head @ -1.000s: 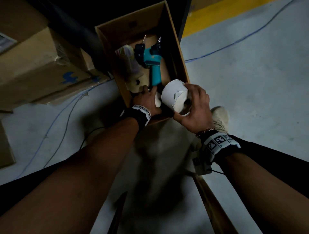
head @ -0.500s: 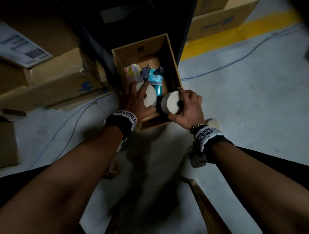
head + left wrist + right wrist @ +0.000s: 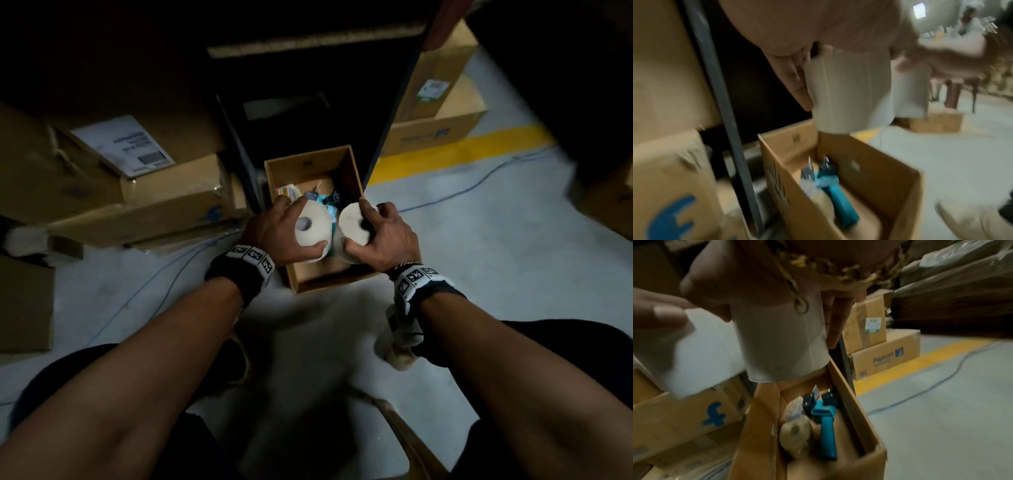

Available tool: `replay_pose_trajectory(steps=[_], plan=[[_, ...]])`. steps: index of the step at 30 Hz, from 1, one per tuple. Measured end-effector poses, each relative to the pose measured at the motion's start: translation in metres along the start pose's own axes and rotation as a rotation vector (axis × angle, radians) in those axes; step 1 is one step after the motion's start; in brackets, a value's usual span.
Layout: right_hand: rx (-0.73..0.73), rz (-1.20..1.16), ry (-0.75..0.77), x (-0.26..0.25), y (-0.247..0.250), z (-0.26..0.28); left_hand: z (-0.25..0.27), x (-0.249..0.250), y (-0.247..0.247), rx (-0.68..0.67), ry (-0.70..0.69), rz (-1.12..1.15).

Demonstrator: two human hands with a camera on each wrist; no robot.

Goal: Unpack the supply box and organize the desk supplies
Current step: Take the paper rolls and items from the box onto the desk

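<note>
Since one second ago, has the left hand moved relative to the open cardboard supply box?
Yes. The left hand rose out of the open cardboard supply box, now gripping a white paper roll above it.

- Head view: high, facing down over both forearms at the box on the floor.
- Left wrist view: close under the palm, facing into the box.
- Right wrist view: same, box shared by all 3.

You see matt brown corrugated cardboard in the supply box. Both paper rolls look matt white. The tape dispenser is smooth teal plastic. The concrete floor looks smooth, the bracelet shiny gold metal.
</note>
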State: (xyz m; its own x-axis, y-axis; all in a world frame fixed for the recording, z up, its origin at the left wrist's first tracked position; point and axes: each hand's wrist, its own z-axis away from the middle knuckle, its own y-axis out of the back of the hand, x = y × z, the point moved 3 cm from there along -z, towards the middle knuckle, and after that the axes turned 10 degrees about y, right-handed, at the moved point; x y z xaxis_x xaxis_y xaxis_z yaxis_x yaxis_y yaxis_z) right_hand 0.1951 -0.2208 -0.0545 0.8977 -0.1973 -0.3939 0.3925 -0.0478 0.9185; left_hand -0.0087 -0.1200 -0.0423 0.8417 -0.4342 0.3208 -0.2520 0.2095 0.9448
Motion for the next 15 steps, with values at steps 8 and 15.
replay_pose_trajectory(steps=[8, 15], plan=[[0.100, 0.047, 0.164, -0.049, 0.081, 0.008, 0.017, 0.021, 0.101, 0.166, -0.034, -0.006], [0.442, -0.009, 0.478, -0.131, 0.194, -0.017, 0.034, 0.032, 0.230, 0.590, -0.093, 0.044]])
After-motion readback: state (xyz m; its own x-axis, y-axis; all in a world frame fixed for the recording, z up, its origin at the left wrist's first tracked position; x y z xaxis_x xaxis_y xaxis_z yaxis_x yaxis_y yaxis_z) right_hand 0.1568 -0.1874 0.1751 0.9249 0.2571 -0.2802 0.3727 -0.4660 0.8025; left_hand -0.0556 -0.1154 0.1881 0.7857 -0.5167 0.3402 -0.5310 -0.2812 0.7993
